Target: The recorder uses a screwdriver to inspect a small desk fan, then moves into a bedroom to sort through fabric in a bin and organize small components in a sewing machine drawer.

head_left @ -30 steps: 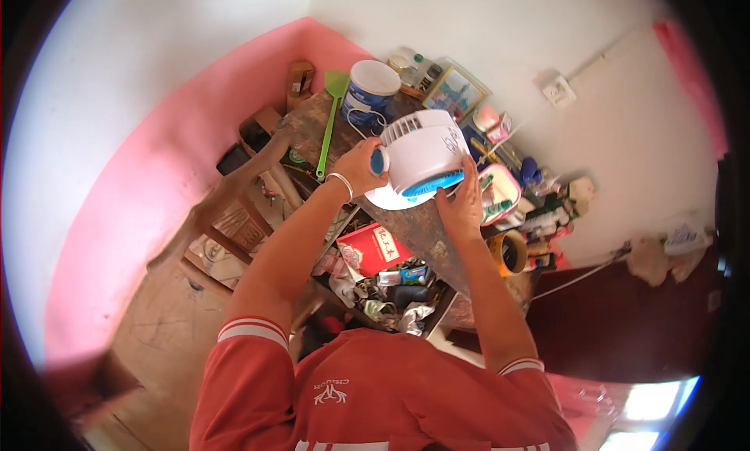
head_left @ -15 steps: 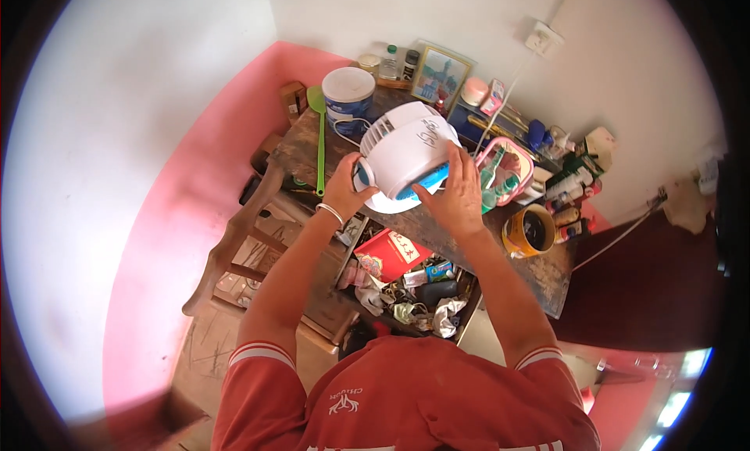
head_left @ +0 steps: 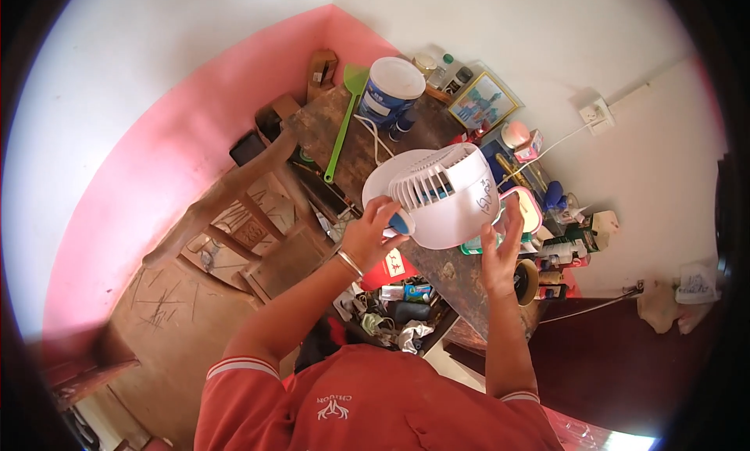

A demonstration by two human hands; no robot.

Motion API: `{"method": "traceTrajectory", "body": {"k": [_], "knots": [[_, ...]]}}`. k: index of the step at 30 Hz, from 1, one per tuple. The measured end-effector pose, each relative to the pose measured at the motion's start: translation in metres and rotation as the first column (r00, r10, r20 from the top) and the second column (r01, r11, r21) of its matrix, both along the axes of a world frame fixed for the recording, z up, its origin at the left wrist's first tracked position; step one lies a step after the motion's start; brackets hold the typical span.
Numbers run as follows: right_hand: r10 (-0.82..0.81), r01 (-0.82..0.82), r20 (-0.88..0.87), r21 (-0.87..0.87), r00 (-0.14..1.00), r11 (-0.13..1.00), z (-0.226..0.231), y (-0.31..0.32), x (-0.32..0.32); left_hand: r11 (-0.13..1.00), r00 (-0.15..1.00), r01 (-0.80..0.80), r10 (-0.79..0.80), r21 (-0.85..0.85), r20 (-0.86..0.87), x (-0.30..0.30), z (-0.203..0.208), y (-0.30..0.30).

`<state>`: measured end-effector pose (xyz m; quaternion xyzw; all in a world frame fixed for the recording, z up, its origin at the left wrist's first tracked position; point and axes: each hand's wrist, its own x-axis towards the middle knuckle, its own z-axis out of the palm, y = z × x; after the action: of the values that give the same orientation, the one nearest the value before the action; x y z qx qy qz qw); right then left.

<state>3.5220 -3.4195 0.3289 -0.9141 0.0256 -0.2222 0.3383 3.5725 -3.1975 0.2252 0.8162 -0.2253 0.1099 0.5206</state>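
Note:
A white rounded plastic appliance (head_left: 437,224) with a slatted vent and dark handwriting on its side is tilted over the worn wooden table; I cannot make out its exact kind. My left hand (head_left: 373,236), with a pale bangle on the wrist, has its fingers closed around the blue-and-white round knob (head_left: 400,222) at the near left of the appliance. Beside its right edge, my right hand (head_left: 501,252) has thumb and fingers apart; whether the thumb touches the casing I cannot tell. A white cord (head_left: 373,134) runs behind the appliance.
Behind stand a blue bucket with white lid (head_left: 391,87), a green fly swatter (head_left: 342,138) and a framed picture (head_left: 484,103). A pink-rimmed basket (head_left: 531,205) and bottles crowd the right. An open cluttered drawer (head_left: 398,310) lies below; a wooden chair (head_left: 258,232) stands left.
The appliance has turned so its slatted vent now faces me more. My right hand has come off its top to its right side; my left hand now grips the knob. The view has shifted.

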Motion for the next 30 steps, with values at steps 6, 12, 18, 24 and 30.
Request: {"method": "traceTrajectory", "body": {"k": [6, 12, 18, 24, 30], "knots": [[0.025, -0.026, -0.01, -0.227, 1.0, 0.974, -0.004, 0.014, 0.02, 0.998, 0.993, -0.045, 0.05, -0.046, 0.111, -0.025, -0.004, -0.018], [0.098, -0.099, -0.012, -0.105, 0.995, 0.99, -0.011, 0.008, 0.02, 0.999, 0.995, 0.034, -0.03, -0.034, 0.094, -0.037, -0.018, -0.018], [0.024, -0.046, 0.067, 0.334, 0.997, 0.941, -0.03, 0.008, 0.021, 0.991, 0.993, 0.084, -0.074, -0.1, 0.096, -0.044, -0.022, -0.027], [-0.044, 0.025, 0.023, 0.531, 0.999, 0.847, -0.036, -0.007, 0.028, 0.978, 0.978, 0.155, -0.131, -0.141, 0.164, -0.045, -0.016, -0.046], [-0.254, 0.236, -0.111, 0.808, 0.961, 0.54, -0.039, -0.035, 0.043, 0.969, 0.981, 0.182, -0.166, -0.169, 0.105, -0.04, -0.005, -0.059]]}}
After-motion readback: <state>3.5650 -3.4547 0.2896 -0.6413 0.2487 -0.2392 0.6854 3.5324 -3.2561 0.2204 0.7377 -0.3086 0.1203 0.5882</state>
